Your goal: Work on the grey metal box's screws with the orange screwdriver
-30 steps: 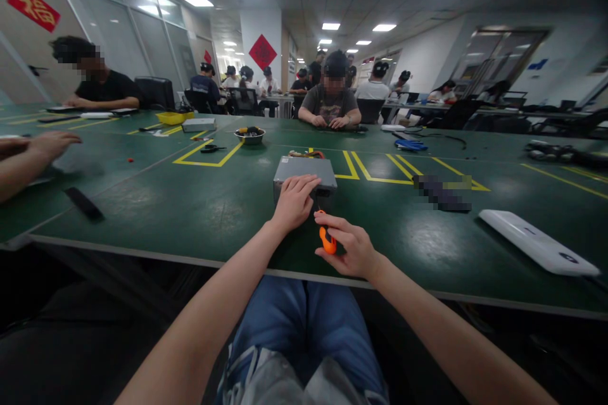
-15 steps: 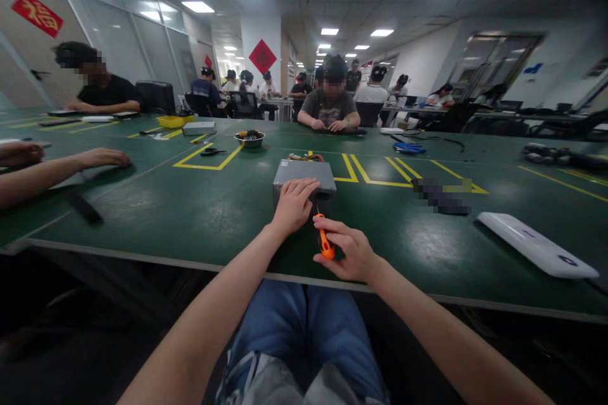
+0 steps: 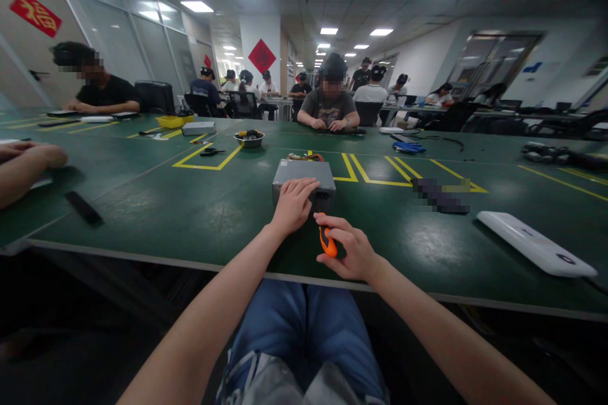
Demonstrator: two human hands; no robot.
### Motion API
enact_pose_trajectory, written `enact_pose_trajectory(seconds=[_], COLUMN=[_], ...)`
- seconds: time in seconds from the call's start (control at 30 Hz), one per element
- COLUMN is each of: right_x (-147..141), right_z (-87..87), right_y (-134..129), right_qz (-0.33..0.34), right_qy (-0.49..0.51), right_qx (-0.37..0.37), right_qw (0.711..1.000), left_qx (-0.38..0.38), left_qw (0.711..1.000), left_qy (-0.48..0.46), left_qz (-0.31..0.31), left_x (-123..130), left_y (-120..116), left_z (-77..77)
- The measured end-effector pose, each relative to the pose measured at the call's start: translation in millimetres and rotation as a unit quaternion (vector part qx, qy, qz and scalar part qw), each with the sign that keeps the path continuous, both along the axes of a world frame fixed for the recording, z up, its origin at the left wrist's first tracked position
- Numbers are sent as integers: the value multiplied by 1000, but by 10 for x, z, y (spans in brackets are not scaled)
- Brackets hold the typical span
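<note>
A grey metal box [image 3: 304, 172] with a socket on its near side stands on the green table [image 3: 213, 215], with coloured wires [image 3: 306, 157] behind it. My left hand [image 3: 295, 204] lies on the box's top and near edge, fingers stretched out. To the right of it, my right hand [image 3: 349, 247] is closed around an orange and black screwdriver [image 3: 327, 242]. Its tip end is close to the near side of the box; whether it touches cannot be seen.
A metal bowl [image 3: 249, 138] and a black tool [image 3: 211, 152] lie beyond, to the left. On the right are a dark pouch [image 3: 441, 197] and a white device [image 3: 536, 243]. Another person's hands [image 3: 40, 158] are at the left edge, near a black strip [image 3: 83, 208].
The screwdriver has turned and shifted slightly right in my right hand. My left hand has stayed in place. The neighbouring person's hands have drawn back to the left.
</note>
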State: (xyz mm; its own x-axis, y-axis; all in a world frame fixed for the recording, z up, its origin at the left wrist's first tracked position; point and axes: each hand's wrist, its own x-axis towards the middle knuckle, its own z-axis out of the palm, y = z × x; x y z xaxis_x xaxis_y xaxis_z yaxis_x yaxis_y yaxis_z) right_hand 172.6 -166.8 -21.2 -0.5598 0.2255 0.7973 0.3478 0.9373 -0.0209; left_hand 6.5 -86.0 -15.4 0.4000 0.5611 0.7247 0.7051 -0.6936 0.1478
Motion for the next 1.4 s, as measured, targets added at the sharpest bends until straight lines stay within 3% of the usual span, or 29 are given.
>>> enact_pose_trajectory(seconds=[0.17, 0.37, 0.6, 0.8, 1.03, 1.23, 1.4], right_x=[11, -11, -3, -7, -1, -28, -10], right_z=[9, -42, 32, -10, 30, -4, 30], right_y=[-17, 18, -27, 1, -18, 4, -13], right_qz=[-23, 3, -15, 2, -8, 18, 17], right_qy=[-63, 7, -62, 12, -61, 39, -22], right_qx=[13, -3, -2, 1, -2, -18, -27], right_qw=[998, 1000, 998, 1000, 998, 999, 999], left_qx=[9, 8, 6, 7, 8, 9, 23], left_qw=[1000, 1000, 1000, 1000, 1000, 1000, 1000], left_qy=[-8, 4, -5, 0, -5, 2, -6], left_qz=[-1, -1, 0, 0, 3, 7, 15], left_x=[3, -10, 5, 0, 3, 1, 14], left_y=[17, 16, 19, 8, 24, 10, 34], left_z=[-20, -17, -17, -6, -22, -11, -29])
